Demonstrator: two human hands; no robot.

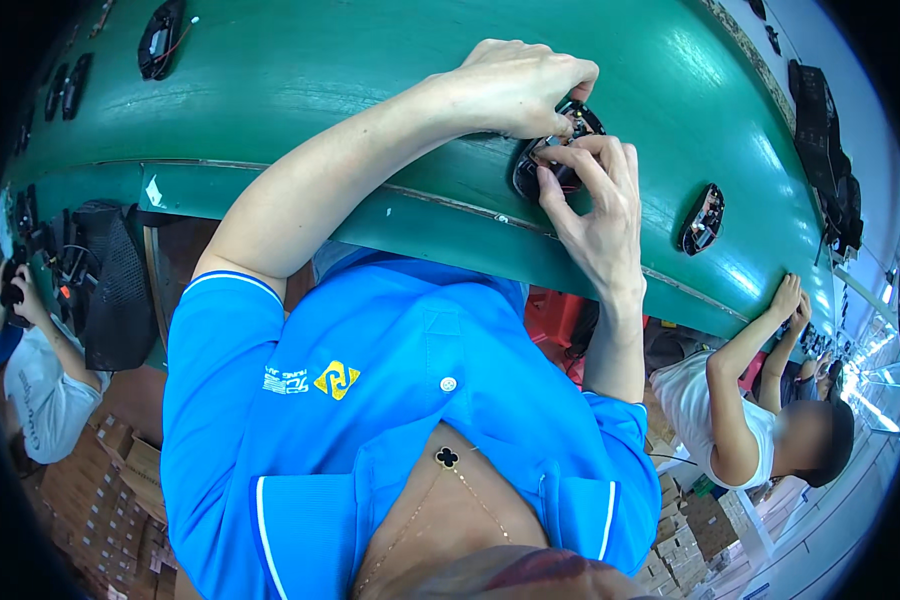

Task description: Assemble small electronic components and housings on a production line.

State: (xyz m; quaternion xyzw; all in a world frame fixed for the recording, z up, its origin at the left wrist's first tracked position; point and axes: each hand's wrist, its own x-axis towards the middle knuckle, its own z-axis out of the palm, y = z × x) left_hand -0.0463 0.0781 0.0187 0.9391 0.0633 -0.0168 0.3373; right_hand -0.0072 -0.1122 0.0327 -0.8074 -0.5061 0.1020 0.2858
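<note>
On the green work surface, near its front edge, a black oval housing (522,176) lies with its hollow side up and small parts and wires inside. My left hand (523,88) reaches over it from the far side, fingers curled round its far end and thumb pressed down into it. From the near right, my right hand (602,195) brings thumb and forefinger together over the housing's inside. Whatever sits between those two fingertips is hidden. The hands cover much of the housing.
A similar open housing (702,219) lies to the right, and another (160,40) with a red wire at the far left. Black parts (74,87) lie beyond it. A co-worker (730,410) sits at right, another person (55,385) at left. Cardboard boxes (95,510) stand below.
</note>
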